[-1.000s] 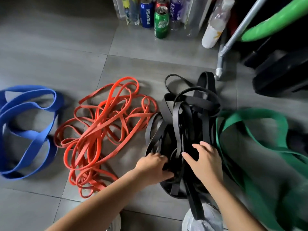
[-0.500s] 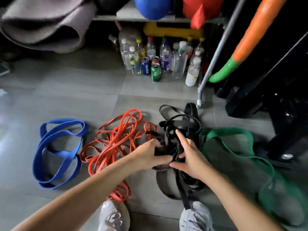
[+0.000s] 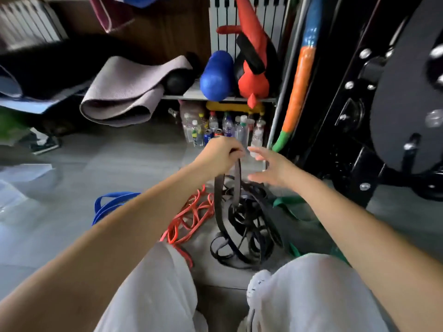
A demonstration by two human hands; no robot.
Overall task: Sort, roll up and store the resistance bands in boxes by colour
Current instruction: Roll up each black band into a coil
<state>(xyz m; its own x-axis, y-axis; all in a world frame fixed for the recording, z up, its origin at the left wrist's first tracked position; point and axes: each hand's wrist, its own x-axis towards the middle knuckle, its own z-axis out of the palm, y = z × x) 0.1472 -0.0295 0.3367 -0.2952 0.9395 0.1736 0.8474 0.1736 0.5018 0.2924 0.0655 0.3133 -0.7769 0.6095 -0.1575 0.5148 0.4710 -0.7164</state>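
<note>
Tiled floor (image 3: 119,164), with the black band pile (image 3: 247,226) lying between the orange bands (image 3: 189,219) and green bands (image 3: 287,203), directly below both hands. One black band (image 3: 237,180) runs near-vertically from the pile up to the left hand (image 3: 220,155), which grips its top loop. The right hand (image 3: 271,167) is just beside it, fingers spread, holding nothing, palm toward the strand.

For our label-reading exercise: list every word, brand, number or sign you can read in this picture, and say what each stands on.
No text can be read here.
blue can: print too small and blurred to read.
bottles: labels too small and blurred to read.
</note>
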